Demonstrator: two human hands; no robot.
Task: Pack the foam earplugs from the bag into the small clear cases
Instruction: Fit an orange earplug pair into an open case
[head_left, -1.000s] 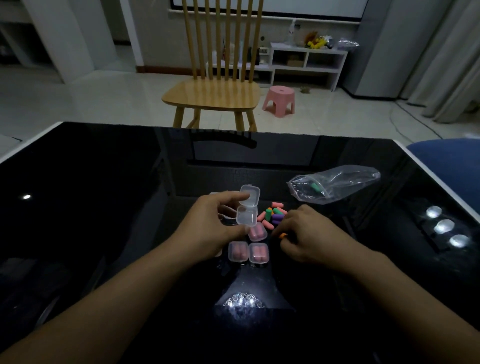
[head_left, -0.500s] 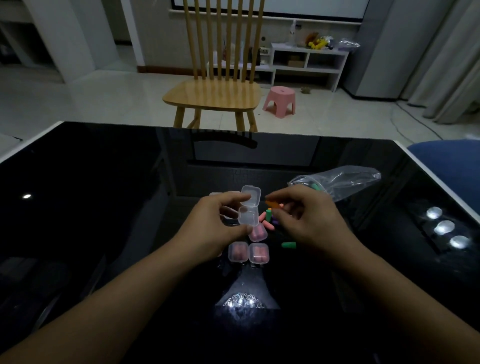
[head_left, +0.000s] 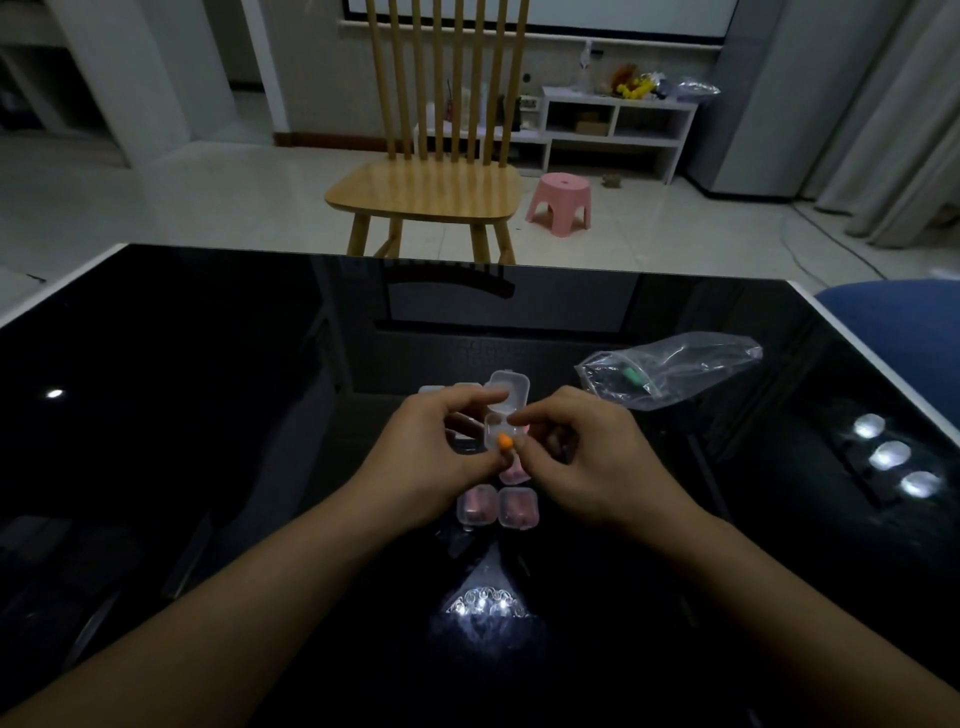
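1. Above the middle of the black tabletop (head_left: 208, 415), your left hand (head_left: 431, 457) holds an open clear case (head_left: 503, 415) off the surface, thumb and fingers curled round its lower half, the hinged lid standing up behind.
2. Your right hand (head_left: 587, 457) pinches an orange earplug (head_left: 504, 442) at the near edge of that case; the plug shows at the rim, and whether it is fully seated inside cannot be told.
3. Both hands meet at the case, fingertips close together.
4. Below the hands, two closed cases (head_left: 496, 506) with pink contents lie side by side on the tabletop. A third pink-filled case (head_left: 514, 470) sits just beyond them, partly hidden by your right hand.
5. More clear cases (head_left: 447, 388) lie behind the held one, mostly hidden by your left hand; their contents cannot be read.
6. To the right and farther from you, the clear plastic bag (head_left: 675, 369) lies flat on the tabletop, well apart from the hands, with a green earplug (head_left: 631, 375) visible inside near its left end.
7. Beyond the tabletop stand a wooden chair (head_left: 431, 187) and a pink stool (head_left: 560, 200) on the floor.
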